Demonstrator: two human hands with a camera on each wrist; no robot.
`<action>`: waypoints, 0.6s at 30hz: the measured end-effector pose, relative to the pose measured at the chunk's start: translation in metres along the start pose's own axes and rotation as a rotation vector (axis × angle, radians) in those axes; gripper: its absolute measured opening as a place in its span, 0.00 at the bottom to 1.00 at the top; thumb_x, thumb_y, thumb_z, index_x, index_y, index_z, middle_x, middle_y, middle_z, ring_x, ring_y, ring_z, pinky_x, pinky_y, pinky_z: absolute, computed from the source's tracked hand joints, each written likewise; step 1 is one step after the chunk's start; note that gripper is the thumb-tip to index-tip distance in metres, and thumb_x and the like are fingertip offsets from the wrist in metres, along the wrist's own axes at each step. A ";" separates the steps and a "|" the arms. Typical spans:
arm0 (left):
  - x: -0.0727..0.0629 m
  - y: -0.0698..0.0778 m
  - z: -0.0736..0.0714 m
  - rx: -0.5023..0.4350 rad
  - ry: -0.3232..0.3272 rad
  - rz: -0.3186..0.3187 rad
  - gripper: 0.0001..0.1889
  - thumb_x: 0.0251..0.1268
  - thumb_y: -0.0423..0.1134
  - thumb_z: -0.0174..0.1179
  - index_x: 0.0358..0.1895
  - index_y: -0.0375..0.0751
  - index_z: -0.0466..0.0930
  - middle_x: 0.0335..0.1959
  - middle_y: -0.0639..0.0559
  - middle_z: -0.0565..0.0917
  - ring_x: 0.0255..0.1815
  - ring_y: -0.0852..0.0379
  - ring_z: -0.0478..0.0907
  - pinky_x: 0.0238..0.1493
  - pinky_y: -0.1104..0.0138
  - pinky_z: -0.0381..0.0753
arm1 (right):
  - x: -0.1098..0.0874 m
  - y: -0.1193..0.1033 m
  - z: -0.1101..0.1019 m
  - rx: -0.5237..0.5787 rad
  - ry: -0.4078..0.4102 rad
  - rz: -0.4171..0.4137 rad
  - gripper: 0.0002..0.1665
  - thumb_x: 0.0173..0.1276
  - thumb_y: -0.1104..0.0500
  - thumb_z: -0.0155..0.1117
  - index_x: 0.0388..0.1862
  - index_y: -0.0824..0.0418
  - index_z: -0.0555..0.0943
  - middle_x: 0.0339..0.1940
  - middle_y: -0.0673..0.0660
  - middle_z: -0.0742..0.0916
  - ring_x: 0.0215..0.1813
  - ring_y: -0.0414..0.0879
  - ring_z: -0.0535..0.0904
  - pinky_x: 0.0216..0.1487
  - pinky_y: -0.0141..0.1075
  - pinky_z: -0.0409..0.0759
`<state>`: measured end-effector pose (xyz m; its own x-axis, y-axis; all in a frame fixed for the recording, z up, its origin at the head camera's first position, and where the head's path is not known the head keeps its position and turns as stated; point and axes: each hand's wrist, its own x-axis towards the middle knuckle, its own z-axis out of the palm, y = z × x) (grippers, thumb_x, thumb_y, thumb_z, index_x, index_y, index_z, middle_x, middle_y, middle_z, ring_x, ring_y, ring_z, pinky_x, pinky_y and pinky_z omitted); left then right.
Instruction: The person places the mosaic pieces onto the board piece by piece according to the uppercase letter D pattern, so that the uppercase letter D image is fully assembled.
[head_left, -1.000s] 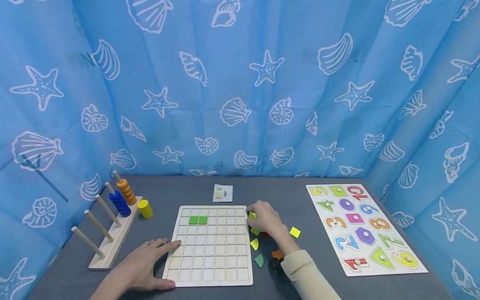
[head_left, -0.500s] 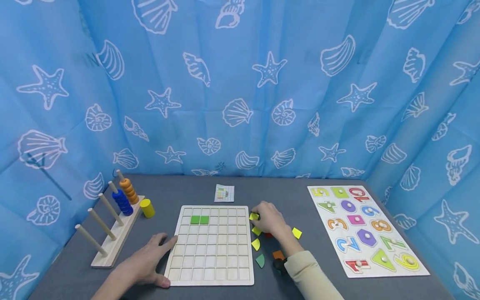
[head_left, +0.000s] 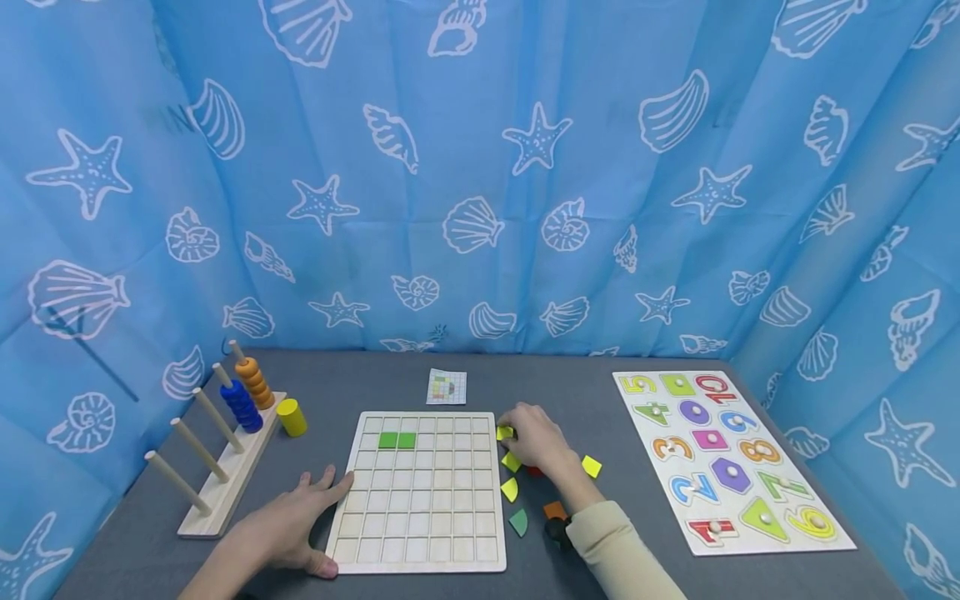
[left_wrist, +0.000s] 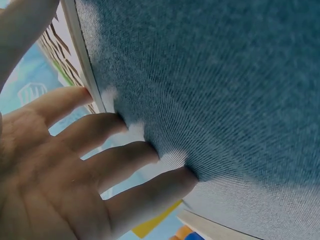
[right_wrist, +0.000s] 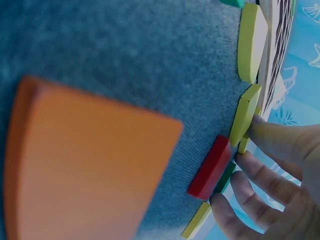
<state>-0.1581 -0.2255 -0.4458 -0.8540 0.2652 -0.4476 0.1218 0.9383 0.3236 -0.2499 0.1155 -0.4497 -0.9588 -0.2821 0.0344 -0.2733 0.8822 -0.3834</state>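
A person in a cream sleeve (head_left: 622,550) worked two-handed at a grey table (head_left: 525,383) before a blue seashell curtain (head_left: 480,125). The right hand (head_left: 534,437) pinched a yellow piece (head_left: 504,432) between thumb and index finger, the other fingers lightly bent, just beside the right edge of a gridded wooden board (head_left: 444,500). The left hand (head_left: 288,523), its fingers spread and gripping nothing, touched the board's left side with index finger and thumb, while the remaining fingertips rested on the table. Two green squares (head_left: 396,440) sat side by side in the board's second row from the far edge. Close to the right hand lay a red piece (right_wrist: 210,167), with a yellow quarter-round (head_left: 509,489) and a green quarter-round (head_left: 518,522) along the board's right side, an orange piece (head_left: 555,510) near the right forearm and a yellow square (head_left: 591,466) beyond it. A printed card (head_left: 447,387) lay past the board's far edge. At left stood a peg stand (head_left: 236,468) with blue rings (head_left: 242,407) and orange rings (head_left: 255,383), a yellow cylinder (head_left: 292,417) beside it; a number puzzle (head_left: 738,546) lay well to the right.
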 end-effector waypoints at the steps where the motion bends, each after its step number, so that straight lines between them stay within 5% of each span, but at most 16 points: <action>1: 0.000 0.000 0.000 0.003 -0.002 -0.002 0.63 0.33 0.58 0.83 0.80 0.45 0.60 0.79 0.28 0.60 0.76 0.15 0.53 0.65 0.24 0.62 | 0.000 0.000 0.000 0.000 -0.003 0.000 0.13 0.64 0.66 0.73 0.49 0.63 0.89 0.44 0.59 0.87 0.48 0.54 0.83 0.45 0.48 0.85; 7: 0.000 0.001 -0.001 0.006 -0.003 -0.002 0.64 0.33 0.59 0.83 0.80 0.46 0.61 0.79 0.28 0.60 0.76 0.15 0.54 0.66 0.24 0.61 | 0.000 -0.001 0.001 0.005 -0.017 0.014 0.13 0.66 0.67 0.71 0.50 0.64 0.88 0.45 0.60 0.86 0.51 0.55 0.82 0.50 0.49 0.84; 18: 0.002 -0.002 0.002 0.015 -0.005 -0.009 0.63 0.32 0.58 0.83 0.79 0.45 0.62 0.78 0.25 0.61 0.75 0.14 0.53 0.64 0.23 0.61 | 0.002 -0.003 -0.003 0.013 -0.015 0.014 0.13 0.67 0.66 0.71 0.50 0.64 0.88 0.45 0.59 0.86 0.43 0.50 0.80 0.41 0.42 0.83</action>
<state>-0.1591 -0.2264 -0.4490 -0.8525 0.2578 -0.4547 0.1219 0.9440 0.3067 -0.2511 0.1130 -0.4460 -0.9611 -0.2757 0.0151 -0.2590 0.8812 -0.3955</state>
